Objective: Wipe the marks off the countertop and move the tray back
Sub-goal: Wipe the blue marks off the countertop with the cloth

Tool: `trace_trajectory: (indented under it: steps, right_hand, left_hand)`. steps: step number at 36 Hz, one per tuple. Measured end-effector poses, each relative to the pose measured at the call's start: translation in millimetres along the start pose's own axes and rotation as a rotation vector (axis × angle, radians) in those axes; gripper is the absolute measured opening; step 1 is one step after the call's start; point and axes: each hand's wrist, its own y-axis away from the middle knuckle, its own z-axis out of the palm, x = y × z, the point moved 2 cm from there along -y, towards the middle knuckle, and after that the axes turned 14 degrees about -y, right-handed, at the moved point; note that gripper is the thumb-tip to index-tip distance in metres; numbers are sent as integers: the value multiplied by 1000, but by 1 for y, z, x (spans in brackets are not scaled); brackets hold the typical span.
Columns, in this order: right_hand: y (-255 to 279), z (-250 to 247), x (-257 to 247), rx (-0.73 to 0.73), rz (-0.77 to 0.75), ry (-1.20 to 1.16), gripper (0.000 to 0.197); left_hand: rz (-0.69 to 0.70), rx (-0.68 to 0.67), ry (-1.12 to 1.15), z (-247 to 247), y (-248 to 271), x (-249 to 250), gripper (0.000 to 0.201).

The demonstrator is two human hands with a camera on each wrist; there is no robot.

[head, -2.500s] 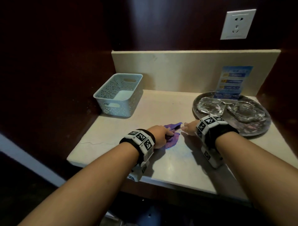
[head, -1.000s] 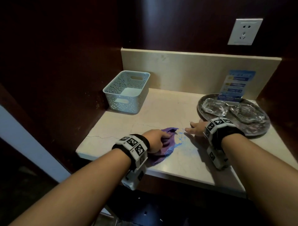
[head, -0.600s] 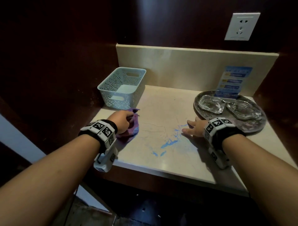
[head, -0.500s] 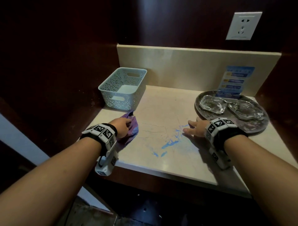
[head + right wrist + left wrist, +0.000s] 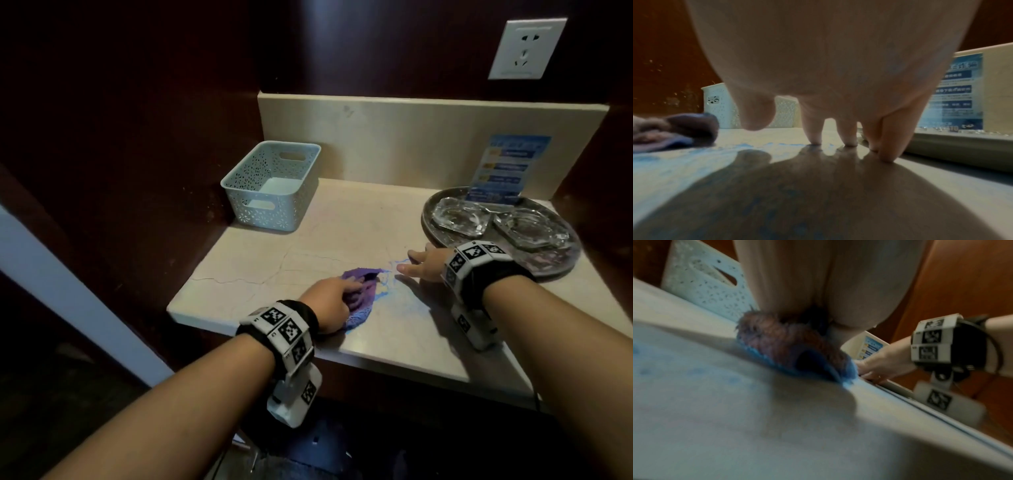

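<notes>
Left hand (image 5: pixel 327 303) grip bunched around a purple microfiber cloth (image 5: pixel 359 294), pressing it flat on the beige stone surface (image 5: pixel 274 263); cloth's leading edge is stained blue. Right hand (image 5: pixel 423 262) spread, fingertips (image 5: pixel 846 142) planted on the surface, holding nothing, just beside the rim of the round metal tray (image 5: pixel 548 267). Blue marks (image 5: pixel 390 274) lie between the two hands, partly under the cloth, with a fainter smear toward the front edge. Tray sits at the right rear, carrying two glass ashtrays (image 5: pixel 460 221); a blue info card (image 5: pixel 503 171) leans on the backsplash behind it.

Step in hand: wiping, not finished. To do it well, likely keep the palm's weight over the cloth, take overlapping strokes across the whole blue patch including the pale haze near the front edge, and turn to a clean fold since the stained edge may just spread pigment. Right hand should stay clear of the wet streak. Tray move comes after; the ashtrays could slide, so keep it level.

A perforated plastic basket (image 5: pixel 270 188) stands at the left rear, well apart.
</notes>
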Motion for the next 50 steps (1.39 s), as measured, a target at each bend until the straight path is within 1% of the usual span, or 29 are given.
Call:
trace_trajectory:
  steps: [2, 4, 6, 8, 9, 10, 12, 13, 15, 17, 20, 23, 28, 33, 38, 42, 44, 47, 50]
  right_hand:
    - [0, 1, 0, 8, 1, -3, 74]
    - [0, 1, 1, 17, -2, -9, 74]
    - [-2, 2, 1, 23, -4, -10, 74]
    - [-4, 3, 2, 30, -5, -1, 75]
    - [-6, 3, 2, 34, -5, -1, 76]
    - [-7, 4, 2, 36, -4, 0, 76]
    - [-9, 3, 3, 37, -2, 7, 78]
    - [-11, 4, 4, 37, 1, 9, 78]
    - [-13, 3, 4, 34, 2, 11, 79]
    - [-13, 4, 5, 29, 5, 8, 80]
    - [-14, 4, 5, 39, 4, 18, 81]
    - [-15, 5, 4, 53, 4, 23, 82]
    - [-12, 3, 3, 52, 6, 30, 81]
    - [-11, 3, 3, 49, 1, 48, 80]
    - [-13, 4, 4, 50, 0, 29, 80]
    - [-15, 5, 6, 43, -6, 19, 81]
    - [-15, 4, 6, 41, -8, 24, 80]
    - [-16, 3, 8, 59, -20, 26, 79]
    - [-18, 7, 10, 90, -74, 51, 64]
  left_hand:
    - [-35, 48, 148, -8, -1, -6, 47]
    - [-55, 123, 181, -22, -1, -16, 45]
    - [-67, 203, 97, -39, 2, -28, 43]
    - [-125, 266, -63, -53, 3, -45, 39]
    - [-160, 262, -125, -56, 2, -53, 37]
    - [-194, 231, -158, -56, -1, -62, 36]
    - [-241, 91, -194, -46, -4, -69, 40]
    - [-247, 25, -219, -39, -5, -68, 49]
    - [-236, -13, -262, -26, -4, -64, 66]
    - [-205, 15, -309, -18, -2, -59, 70]
    - [-140, 54, -345, -17, -1, -55, 65]
    - [-149, 32, -320, -19, 1, -53, 61]
    - [-132, 114, -277, -15, 5, -45, 56]
    - [-116, 136, -220, -9, 6, -34, 53]
    - [-80, 159, -181, 2, 6, -13, 50]
    - [-1, 142, -124, 17, 6, 16, 48]
    - [8, 121, -93, 20, 3, 27, 46]
    - [-3, 89, 3, 3, -3, 30, 40]
    - [-48, 136, 46, -27, -13, 20, 35]
